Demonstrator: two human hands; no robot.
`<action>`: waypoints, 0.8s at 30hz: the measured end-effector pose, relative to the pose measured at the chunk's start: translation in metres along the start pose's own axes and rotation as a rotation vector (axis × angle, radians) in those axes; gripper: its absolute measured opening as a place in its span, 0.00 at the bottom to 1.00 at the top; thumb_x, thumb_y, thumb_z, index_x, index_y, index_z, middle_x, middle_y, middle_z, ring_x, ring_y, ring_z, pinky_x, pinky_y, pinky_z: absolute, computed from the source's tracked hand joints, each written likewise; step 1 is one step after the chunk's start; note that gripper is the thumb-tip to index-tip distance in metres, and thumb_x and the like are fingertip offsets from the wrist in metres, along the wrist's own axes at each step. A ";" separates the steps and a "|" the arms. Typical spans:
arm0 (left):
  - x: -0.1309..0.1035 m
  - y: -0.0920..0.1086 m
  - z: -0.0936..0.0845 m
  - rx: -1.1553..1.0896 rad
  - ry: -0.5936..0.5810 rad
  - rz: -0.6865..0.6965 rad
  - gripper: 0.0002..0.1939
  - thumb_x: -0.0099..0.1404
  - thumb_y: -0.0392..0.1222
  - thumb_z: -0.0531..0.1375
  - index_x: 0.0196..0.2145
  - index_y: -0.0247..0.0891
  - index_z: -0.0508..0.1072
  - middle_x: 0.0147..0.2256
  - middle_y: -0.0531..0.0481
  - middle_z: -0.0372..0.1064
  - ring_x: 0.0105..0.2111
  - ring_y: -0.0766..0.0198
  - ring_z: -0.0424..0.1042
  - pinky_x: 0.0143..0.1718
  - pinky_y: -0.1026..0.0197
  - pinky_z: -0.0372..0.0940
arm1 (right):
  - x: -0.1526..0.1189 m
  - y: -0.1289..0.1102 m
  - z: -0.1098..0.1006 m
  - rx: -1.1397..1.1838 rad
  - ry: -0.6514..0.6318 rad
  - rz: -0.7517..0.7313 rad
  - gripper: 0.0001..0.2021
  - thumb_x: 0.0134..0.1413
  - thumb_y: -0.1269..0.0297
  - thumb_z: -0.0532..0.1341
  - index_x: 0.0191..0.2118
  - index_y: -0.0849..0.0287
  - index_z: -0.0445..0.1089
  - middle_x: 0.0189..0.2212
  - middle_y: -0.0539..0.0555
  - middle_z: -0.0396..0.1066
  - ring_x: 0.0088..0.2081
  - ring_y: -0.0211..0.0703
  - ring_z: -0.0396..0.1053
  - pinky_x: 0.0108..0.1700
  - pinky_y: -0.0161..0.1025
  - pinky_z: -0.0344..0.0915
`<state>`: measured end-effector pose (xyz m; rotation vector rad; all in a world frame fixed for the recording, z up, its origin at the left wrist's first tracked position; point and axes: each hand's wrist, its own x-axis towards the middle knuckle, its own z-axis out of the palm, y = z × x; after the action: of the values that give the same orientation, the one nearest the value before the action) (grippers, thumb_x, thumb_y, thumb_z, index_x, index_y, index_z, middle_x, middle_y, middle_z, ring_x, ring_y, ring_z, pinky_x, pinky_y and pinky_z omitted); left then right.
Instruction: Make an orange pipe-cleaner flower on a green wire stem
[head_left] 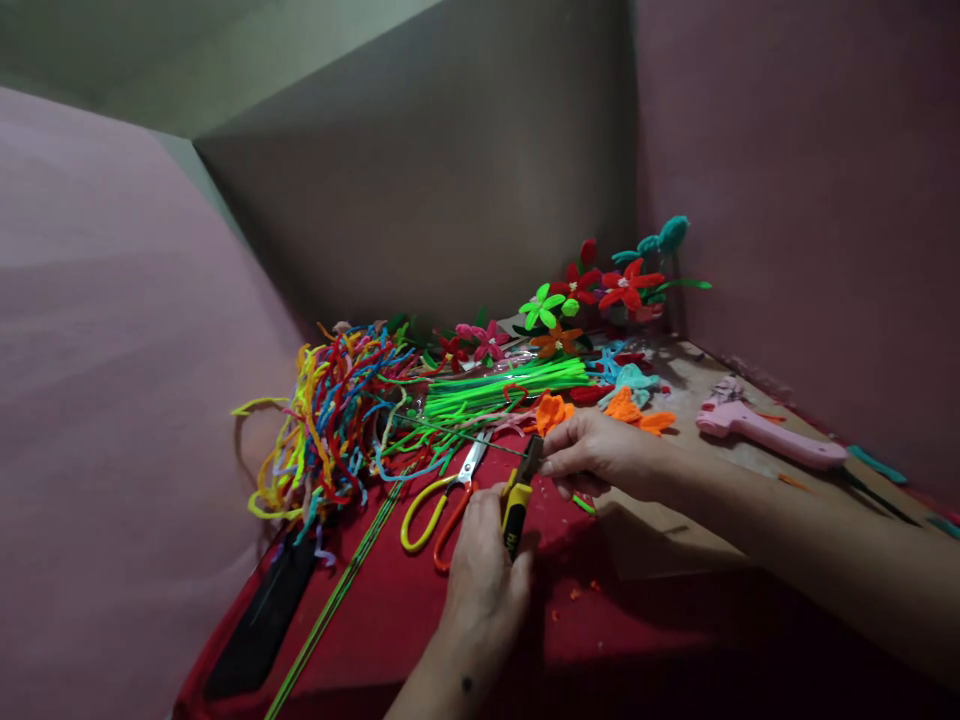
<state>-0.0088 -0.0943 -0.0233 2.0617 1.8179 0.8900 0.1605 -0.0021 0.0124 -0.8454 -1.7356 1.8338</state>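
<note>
My left hand (484, 565) is wrapped round a pair of pliers (517, 510) with black and yellow handles, its jaws pointing up and away from me. A thin dark green wire (480, 440) runs from the left into the jaws. Just right of the jaws, my right hand (589, 455) pinches the wire's end between thumb and fingers; the tip itself is mostly hidden. Orange fuzzy petals (553, 412) show right behind those fingers. Scissors (450, 500) with yellow and orange handles lie partly spread beside my left hand.
A tangle of coloured pipe cleaners (330, 420) fills the left back, near green pipe cleaners (510, 388). Fuzzy flowers (630, 285) stand at the back. A pink glue gun (772, 435) lies right. Green wires (337, 590) and a black flat object (262, 625) lie on the red cloth (390, 640).
</note>
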 end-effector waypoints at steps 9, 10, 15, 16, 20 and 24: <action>0.007 -0.003 -0.009 0.100 -0.071 -0.086 0.14 0.57 0.40 0.55 0.42 0.39 0.65 0.36 0.46 0.69 0.37 0.55 0.68 0.36 0.57 0.60 | 0.007 -0.004 -0.003 0.000 -0.038 -0.007 0.05 0.43 0.70 0.61 0.21 0.66 0.67 0.13 0.48 0.65 0.11 0.28 0.53 0.12 0.29 0.45; 0.008 -0.004 -0.010 0.106 -0.083 -0.108 0.15 0.57 0.41 0.55 0.42 0.39 0.65 0.35 0.47 0.69 0.35 0.56 0.68 0.35 0.58 0.60 | 0.009 -0.006 -0.003 -0.006 -0.052 -0.017 0.06 0.44 0.71 0.61 0.21 0.66 0.67 0.13 0.48 0.65 0.11 0.28 0.53 0.12 0.29 0.45; 0.015 -0.004 -0.013 0.002 -0.112 -0.198 0.13 0.57 0.45 0.55 0.39 0.39 0.63 0.29 0.51 0.68 0.30 0.59 0.68 0.32 0.59 0.60 | 0.015 -0.020 -0.017 0.013 -0.226 0.018 0.07 0.52 0.67 0.58 0.29 0.66 0.69 0.17 0.50 0.69 0.13 0.28 0.59 0.17 0.27 0.56; 0.016 -0.004 -0.014 -0.028 -0.094 -0.211 0.12 0.56 0.46 0.55 0.37 0.39 0.63 0.29 0.51 0.68 0.29 0.59 0.68 0.31 0.60 0.60 | 0.015 -0.023 -0.022 0.012 -0.219 0.027 0.08 0.53 0.66 0.58 0.32 0.65 0.70 0.19 0.51 0.70 0.14 0.29 0.61 0.19 0.28 0.59; 0.025 -0.009 -0.016 -0.107 0.001 -0.236 0.11 0.54 0.48 0.57 0.31 0.38 0.64 0.26 0.52 0.67 0.26 0.60 0.67 0.29 0.60 0.60 | 0.013 -0.030 -0.042 -0.053 -0.026 -0.056 0.10 0.57 0.66 0.54 0.36 0.67 0.70 0.24 0.56 0.73 0.22 0.34 0.69 0.27 0.32 0.65; 0.039 -0.009 -0.019 -0.152 0.047 -0.269 0.12 0.52 0.49 0.58 0.29 0.37 0.65 0.23 0.54 0.65 0.24 0.62 0.64 0.28 0.61 0.59 | 0.010 -0.031 -0.049 -0.194 0.360 -0.155 0.10 0.56 0.68 0.53 0.33 0.67 0.70 0.27 0.58 0.73 0.25 0.36 0.69 0.31 0.34 0.66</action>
<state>-0.0260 -0.0593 -0.0031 1.6713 1.9280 0.9730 0.1862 0.0420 0.0422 -1.0139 -1.7062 1.3341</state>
